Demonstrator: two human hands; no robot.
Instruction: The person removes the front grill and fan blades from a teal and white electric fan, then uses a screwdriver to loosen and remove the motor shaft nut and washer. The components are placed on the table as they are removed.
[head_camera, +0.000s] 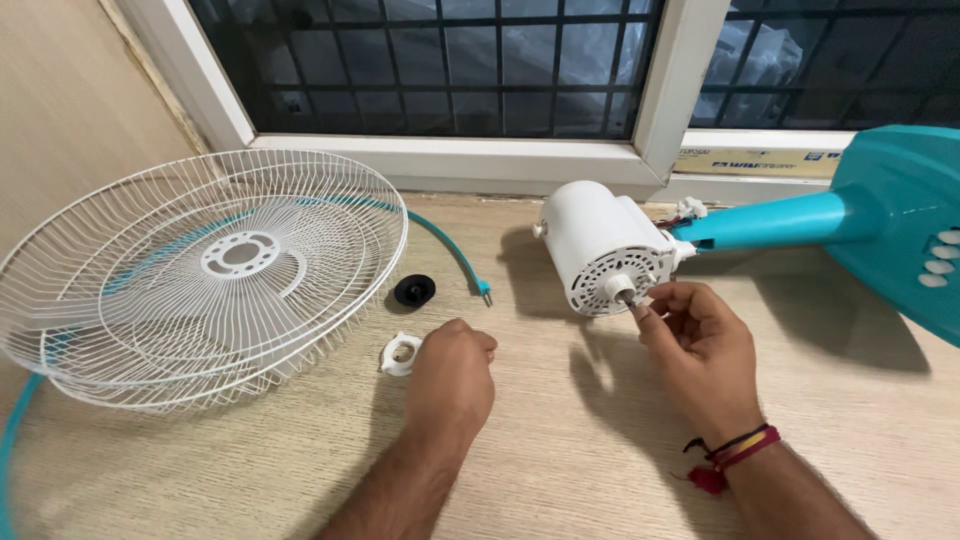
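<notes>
Item 1: white fan motor housing (600, 245), lying on its side on wood-grain surface (560, 440) just below the window sill (440, 160); vented front face turned toward viewer, short shaft (622, 290) sticking out at centre. Rear of housing joins teal stand neck (770, 220), which runs right to teal base (900, 220) w/ row of white buttons (940, 258); small bundle of wires visible at the joint. Item 2: right hand (700, 345), thumb + forefinger pinched on tip of shaft, other fingers curled loosely; red/dark thread bands at wrist. Item 3: left hand (452, 375), closed in a loose fist, knuckles down on surface; whether anything is inside the fist can't be told. Item 4: white plastic ring nut (400, 353), flat on surface, just left of left hand, touching or nearly so. Item 5: black round knob/cap (414, 290), flat on surface, between nut and grille edge, apart from both hands. Item 6: two white wire fan guard grilles (200, 275), stacked, tilted, far left. Item 7: teal rim band (450, 245), curving out from behind grilles, free end near black knob; another stretch shows at lower left. Window w/ dark metal bars behind.
</notes>
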